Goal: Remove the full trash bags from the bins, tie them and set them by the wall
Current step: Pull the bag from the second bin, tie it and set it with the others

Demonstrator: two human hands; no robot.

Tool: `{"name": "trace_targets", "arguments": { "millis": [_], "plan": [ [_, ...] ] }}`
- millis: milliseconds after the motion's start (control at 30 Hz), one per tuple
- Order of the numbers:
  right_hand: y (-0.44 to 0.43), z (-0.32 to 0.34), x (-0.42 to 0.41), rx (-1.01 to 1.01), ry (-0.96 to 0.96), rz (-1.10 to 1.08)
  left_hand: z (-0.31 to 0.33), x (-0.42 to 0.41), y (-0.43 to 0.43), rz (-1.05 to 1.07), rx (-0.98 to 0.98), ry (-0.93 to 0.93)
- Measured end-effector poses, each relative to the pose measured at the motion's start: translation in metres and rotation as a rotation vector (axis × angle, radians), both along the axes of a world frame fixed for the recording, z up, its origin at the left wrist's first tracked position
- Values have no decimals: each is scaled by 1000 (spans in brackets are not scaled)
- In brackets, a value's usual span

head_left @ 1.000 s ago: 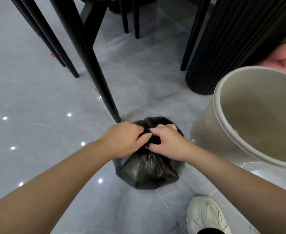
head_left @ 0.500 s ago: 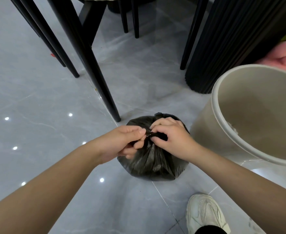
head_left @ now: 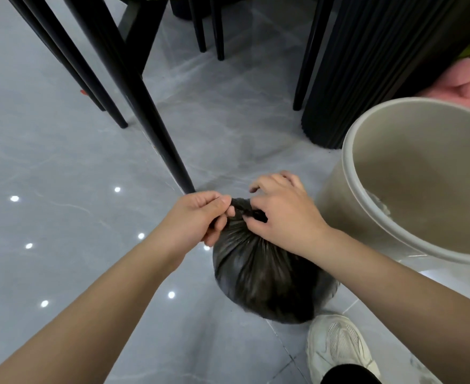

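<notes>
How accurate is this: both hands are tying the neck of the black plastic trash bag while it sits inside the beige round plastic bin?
Not inside: the head view shows the black plastic trash bag on the grey tiled floor beside the beige round plastic bin.

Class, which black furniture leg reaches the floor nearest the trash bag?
The long slanted leg ending just beyond the left hand by the trash bag; the others land farther back.

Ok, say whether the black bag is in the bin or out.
Out: the black bag lies wholly outside the beige bin, beside it.
</notes>
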State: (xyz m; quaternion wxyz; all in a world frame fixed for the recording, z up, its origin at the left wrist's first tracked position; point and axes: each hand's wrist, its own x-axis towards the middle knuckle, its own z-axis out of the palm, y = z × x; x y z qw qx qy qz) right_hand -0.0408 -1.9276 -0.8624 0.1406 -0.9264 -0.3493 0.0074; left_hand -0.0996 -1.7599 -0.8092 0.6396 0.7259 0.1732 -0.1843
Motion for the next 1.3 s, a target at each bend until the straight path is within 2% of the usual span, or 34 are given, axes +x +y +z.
{"name": "trace_targets", "arguments": {
  "millis": [100,400,533,600,700,833,1000,1133,1233,1300],
  "plan": [
    [2,11,-2,22,123,-15,9,1,6,-20,74,-7],
    [3,4,-4,-60,-148,-89,15,0,10,-16,123,24],
    [5,8,-4,104,-18,-48,15,1,10,-19,132,21],
    [7,14,-4,75,33,-75,15,2,11,-22,135,25],
    [10,17,-3,-29,-20,-107,14,2,11,-17,118,40],
    [11,11,-2,-5,-151,-78,13,2,11,-20,116,47],
    [11,16,-3,10,27,-98,14,2,12,-29,103,47],
    [16,17,-4,-78,19,-152,12,2,12,-21,94,42],
    [16,11,-2,-67,-78,-117,11,2,14,-3,104,32],
    [16,11,0,-10,-47,-90,11,2,14,-1,105,27]
  ]
}}
